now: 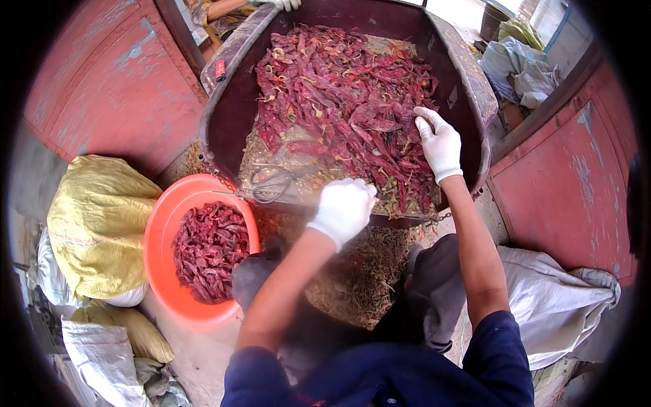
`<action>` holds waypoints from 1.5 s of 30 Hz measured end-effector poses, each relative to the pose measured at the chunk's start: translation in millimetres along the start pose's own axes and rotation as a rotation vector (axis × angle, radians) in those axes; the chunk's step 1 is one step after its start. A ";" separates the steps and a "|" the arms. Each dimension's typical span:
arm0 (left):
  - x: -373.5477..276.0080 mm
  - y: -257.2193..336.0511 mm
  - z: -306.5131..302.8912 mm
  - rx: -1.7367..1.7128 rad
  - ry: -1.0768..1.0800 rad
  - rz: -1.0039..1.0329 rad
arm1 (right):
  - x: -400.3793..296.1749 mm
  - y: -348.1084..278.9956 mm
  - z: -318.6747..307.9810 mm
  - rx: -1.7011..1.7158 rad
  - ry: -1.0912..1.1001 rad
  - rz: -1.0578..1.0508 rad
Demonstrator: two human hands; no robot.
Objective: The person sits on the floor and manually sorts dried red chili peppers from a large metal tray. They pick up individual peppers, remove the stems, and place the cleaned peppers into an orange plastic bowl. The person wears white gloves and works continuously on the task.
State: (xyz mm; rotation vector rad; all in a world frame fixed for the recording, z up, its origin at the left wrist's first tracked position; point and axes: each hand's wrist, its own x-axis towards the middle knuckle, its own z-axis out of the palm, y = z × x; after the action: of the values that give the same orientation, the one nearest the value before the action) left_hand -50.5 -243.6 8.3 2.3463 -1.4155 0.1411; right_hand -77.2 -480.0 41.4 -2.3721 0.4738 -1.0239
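Note:
A heap of dried red chilli peppers (351, 102), many with pale stems, lies in a dark red cart bed (465, 117). My right hand (441, 145), in a white glove, is at the heap's right side, thumb and forefinger close together against the peppers; whether it pinches one is unclear. My left hand (346, 208), also gloved and slightly blurred, is curled over the bed's front edge; its fingers' contents are hidden. To its left, a pair of metal scissors (269, 184) lies on the edge with the blades pointing left. An orange plastic basin (165, 254) holds more dried peppers (212, 252).
A yellow woven sack (101, 224) stands left of the basin; a white sack (552, 305) lies at right. Red metal doors (117, 91) flank the cart. Another person's gloved hand (286, 4) touches the far rim. Plant debris (366, 274) covers the floor between my legs.

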 end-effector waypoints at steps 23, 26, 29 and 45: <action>35.1 2.7 -26.1 -1.174 0.378 -0.547 | -98.8 -44.6 -9.2 0.202 -0.160 -0.202; 31.0 0.3 -26.7 -1.204 0.310 -0.579 | -99.6 -39.3 -18.1 0.180 -0.206 -0.241; 29.2 -3.0 -24.7 -1.052 0.324 -0.543 | -102.5 -40.0 -29.6 0.174 -0.269 -0.249; 19.7 33.6 -0.7 -0.450 0.324 -0.157 | -107.8 -42.7 -34.1 0.423 -0.518 0.071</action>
State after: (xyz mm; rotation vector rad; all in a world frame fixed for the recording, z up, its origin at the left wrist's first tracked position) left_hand -70.1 -273.4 23.9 1.9464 -0.9837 0.1352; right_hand -168.5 -402.6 24.5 -2.1024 0.1271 -0.3940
